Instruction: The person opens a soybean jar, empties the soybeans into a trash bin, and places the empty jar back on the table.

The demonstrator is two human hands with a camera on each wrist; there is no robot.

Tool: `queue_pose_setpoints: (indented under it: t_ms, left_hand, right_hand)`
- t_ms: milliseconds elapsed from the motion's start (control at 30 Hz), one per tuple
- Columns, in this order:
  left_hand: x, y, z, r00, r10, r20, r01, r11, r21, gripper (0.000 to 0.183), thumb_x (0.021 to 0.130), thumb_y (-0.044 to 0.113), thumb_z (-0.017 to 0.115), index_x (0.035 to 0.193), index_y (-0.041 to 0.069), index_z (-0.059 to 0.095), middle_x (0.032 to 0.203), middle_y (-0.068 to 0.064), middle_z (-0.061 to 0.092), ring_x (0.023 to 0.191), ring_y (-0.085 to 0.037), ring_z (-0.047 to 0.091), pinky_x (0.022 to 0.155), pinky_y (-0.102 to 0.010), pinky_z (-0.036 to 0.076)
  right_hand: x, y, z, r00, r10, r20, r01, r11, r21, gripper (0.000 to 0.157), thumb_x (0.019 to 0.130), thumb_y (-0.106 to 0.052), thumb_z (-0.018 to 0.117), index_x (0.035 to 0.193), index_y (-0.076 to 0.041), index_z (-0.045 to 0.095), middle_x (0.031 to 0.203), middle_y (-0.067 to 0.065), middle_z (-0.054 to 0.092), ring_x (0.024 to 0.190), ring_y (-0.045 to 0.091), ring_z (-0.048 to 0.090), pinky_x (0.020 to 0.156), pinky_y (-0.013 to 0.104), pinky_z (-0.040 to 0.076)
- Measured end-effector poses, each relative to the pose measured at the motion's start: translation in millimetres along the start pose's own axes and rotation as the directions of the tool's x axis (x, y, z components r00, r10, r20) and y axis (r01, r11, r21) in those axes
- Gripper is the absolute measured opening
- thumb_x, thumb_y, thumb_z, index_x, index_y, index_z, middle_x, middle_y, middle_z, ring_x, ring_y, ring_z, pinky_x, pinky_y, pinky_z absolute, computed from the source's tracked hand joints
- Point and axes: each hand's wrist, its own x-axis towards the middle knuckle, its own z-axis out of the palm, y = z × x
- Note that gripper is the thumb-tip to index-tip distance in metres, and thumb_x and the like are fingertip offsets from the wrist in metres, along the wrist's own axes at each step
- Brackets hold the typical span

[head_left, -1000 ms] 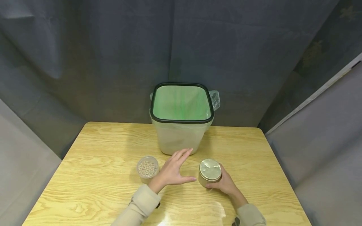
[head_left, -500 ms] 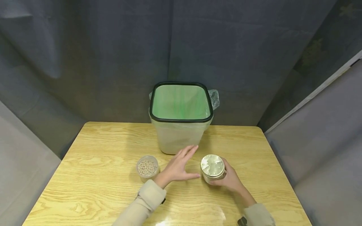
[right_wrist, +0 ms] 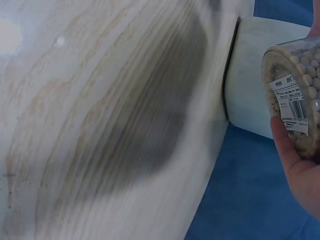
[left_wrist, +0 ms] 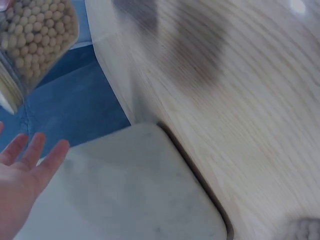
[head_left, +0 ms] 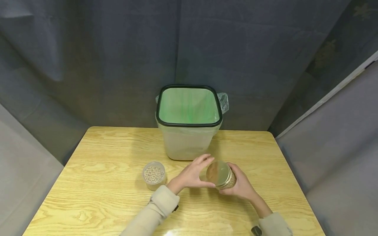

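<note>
My right hand point(head_left: 240, 184) grips a clear jar point(head_left: 231, 182) of round beige beans, held above the table and tilted so its gold lid point(head_left: 219, 173) leans toward my left hand point(head_left: 193, 174). Left fingers and thumb are spread beside the lid; in the left wrist view a gap shows between the left fingers point(left_wrist: 35, 160) and the jar point(left_wrist: 42, 37). On the jar's bottom, a white barcode label point(right_wrist: 292, 105) faces the right wrist camera, with the right thumb along the rim. A lidless clear tub point(head_left: 154, 177) of similar beans stands left of the left wrist.
Behind the hands, a pale bin point(head_left: 189, 142) with a black rim and green-tinted interior stands at the table's back edge. A clear plastic bag end point(head_left: 223, 102) sticks out at its right. Dark curtains hang behind the wooden table point(head_left: 112, 183).
The right hand has raised the jar and tipped its lid leftward. The left hand has moved right toward the lid, fingers still spread. The tub and bin have not moved.
</note>
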Motion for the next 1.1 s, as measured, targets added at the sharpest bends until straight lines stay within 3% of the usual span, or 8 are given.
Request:
queue_pose_setpoints:
  t_ms: [233,367,600,733,867,1100]
  left_hand:
    - [4.8,3.8,8.7,0.993,0.11,-0.047,-0.115,0.988,-0.106,0.096,0.062,0.042,0.082,0.139,0.007,0.036,0.132,-0.007,0.039,0.118,-0.016,0.042,0.097,-0.028,0.037]
    - [5.7,4.1,11.3,0.99,0.125,-0.065,-0.132,0.984,-0.12,0.095,0.059,0.04,0.084,0.137,0.007,0.039,0.126,-0.004,0.042,0.114,-0.013,0.044,0.095,-0.025,0.037]
    - [6.7,7.7,9.5,0.996,0.078,-0.044,-0.084,0.984,-0.16,0.092,0.058,0.039,0.085,0.134,0.011,0.042,0.124,-0.002,0.041,0.111,-0.011,0.045,0.093,-0.025,0.039]
    - [6.9,5.8,8.4,0.997,0.073,-0.033,-0.077,0.983,-0.167,0.091,0.056,0.039,0.085,0.133,0.013,0.043,0.119,0.0,0.044,0.106,-0.009,0.047,0.089,-0.02,0.041]
    - [5.4,4.5,7.4,0.998,0.06,-0.037,-0.065,0.986,-0.153,0.091,0.054,0.041,0.086,0.13,0.014,0.046,0.11,0.001,0.047,0.098,-0.008,0.05,0.08,-0.016,0.043]
    - [4.6,7.9,6.0,0.997,0.013,-0.074,-0.022,0.993,-0.114,0.087,0.05,0.045,0.086,0.125,0.016,0.05,0.101,0.003,0.047,0.089,-0.007,0.05,0.077,-0.019,0.045]
  right_hand:
    - [0,-7,-0.7,0.999,-0.036,0.037,0.037,0.999,-0.026,0.093,0.051,-0.024,0.088,0.127,-0.004,0.04,0.117,0.008,0.048,0.102,0.025,0.05,0.083,0.048,0.043]
    - [-1,-10,-0.7,0.998,-0.054,0.039,0.056,0.996,-0.067,0.093,0.05,-0.028,0.087,0.128,-0.005,0.042,0.117,0.007,0.046,0.102,0.024,0.049,0.083,0.048,0.043]
    - [0,-16,0.0,0.995,-0.084,0.046,0.087,0.995,-0.051,0.09,0.05,-0.021,0.088,0.126,-0.003,0.043,0.117,0.008,0.052,0.099,0.025,0.055,0.079,0.044,0.048]
    - [0,-16,1.6,0.996,-0.065,0.064,0.067,0.997,-0.041,0.089,0.053,-0.025,0.087,0.127,-0.003,0.041,0.114,0.008,0.057,0.095,0.023,0.058,0.077,0.038,0.05]
    - [-1,-18,3.4,0.996,-0.044,0.074,0.047,0.998,-0.04,0.09,0.054,-0.027,0.087,0.128,-0.003,0.04,0.114,0.007,0.056,0.097,0.023,0.057,0.078,0.041,0.049]
    - [2,-26,7.3,1.0,-0.027,-0.008,0.025,0.983,-0.183,0.09,0.048,-0.031,0.087,0.123,-0.004,0.045,0.11,0.008,0.057,0.094,0.024,0.057,0.077,0.042,0.048]
